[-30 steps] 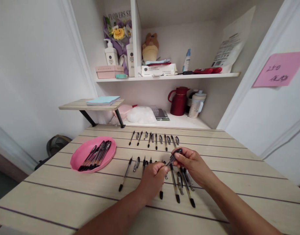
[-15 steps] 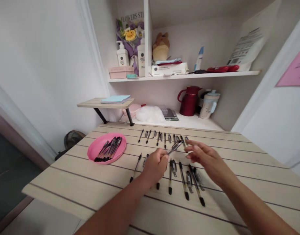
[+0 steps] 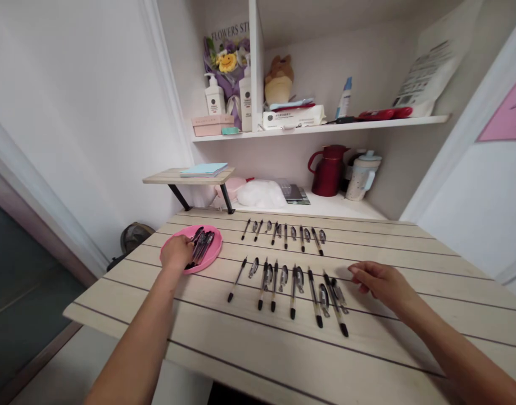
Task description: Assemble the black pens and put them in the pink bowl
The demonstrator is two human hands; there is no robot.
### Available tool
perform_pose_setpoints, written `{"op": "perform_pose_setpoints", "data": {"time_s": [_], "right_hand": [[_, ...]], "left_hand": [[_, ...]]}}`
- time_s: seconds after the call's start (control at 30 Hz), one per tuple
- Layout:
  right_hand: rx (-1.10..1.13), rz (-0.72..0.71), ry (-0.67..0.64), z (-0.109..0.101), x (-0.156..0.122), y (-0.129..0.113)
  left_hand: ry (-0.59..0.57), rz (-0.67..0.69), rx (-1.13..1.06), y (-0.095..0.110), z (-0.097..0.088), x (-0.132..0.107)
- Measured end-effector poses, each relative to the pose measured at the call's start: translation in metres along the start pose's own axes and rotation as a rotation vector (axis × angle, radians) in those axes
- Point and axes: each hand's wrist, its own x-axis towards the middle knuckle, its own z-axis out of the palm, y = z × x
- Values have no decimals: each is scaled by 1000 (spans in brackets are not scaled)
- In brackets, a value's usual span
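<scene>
My left hand (image 3: 176, 251) is over the left side of a round pink tray (image 3: 217, 247), its fingers closed on a black pen (image 3: 198, 232) whose end shows past the fingertips. Beside it in the tray lie several capped black pens (image 3: 203, 247). My right hand (image 3: 374, 279) hovers at the right of the table, holding nothing, fingers loosely bent and thumb apart. Between the hands, uncapped pens (image 3: 293, 292) lie in a near row, with clear caps (image 3: 284, 277) beside them. Farther back is a second row of uncapped pens (image 3: 285, 236) and caps (image 3: 294, 233).
The slatted wooden table (image 3: 224, 337) has a small raised shelf (image 3: 157, 178) with blue paper (image 3: 204, 169) at back left. Behind stand a red jug (image 3: 327, 171), a pale tumbler (image 3: 362, 177) and a white plastic bag (image 3: 261, 194). Bottles and a plush toy (image 3: 279, 80) occupy the upper shelf.
My left hand has carried the capped pen from between the rows leftward to the pink tray. My right hand has drawn back toward the right, away from the far row.
</scene>
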Motion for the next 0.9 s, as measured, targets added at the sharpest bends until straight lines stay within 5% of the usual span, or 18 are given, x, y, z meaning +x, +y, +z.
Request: {"op": "perform_pose_setpoints", "data": {"time_s": [0.2, 0.4, 0.53, 0.67, 0.77, 0.9], "right_hand": [[-375, -124, -24, 18, -11, -14], [-539, -129, -18, 15, -33, -32], [-639, -168, -32, 25, -63, -36], [-649, -232, -40, 41, -85, -34], [-588, -240, -17, 45, -89, -35], [-411, -269, 21, 43, -92, -46]], "left_hand": [[53, 15, 48, 13, -2, -5], [110, 567, -135, 69, 11, -70], [-119, 802, -260, 107, 30, -125], [-302, 872, -422, 134, 50, -159], [-504, 804, -562, 149, 62, -170], [-856, 503, -779, 166, 71, -176]]}}
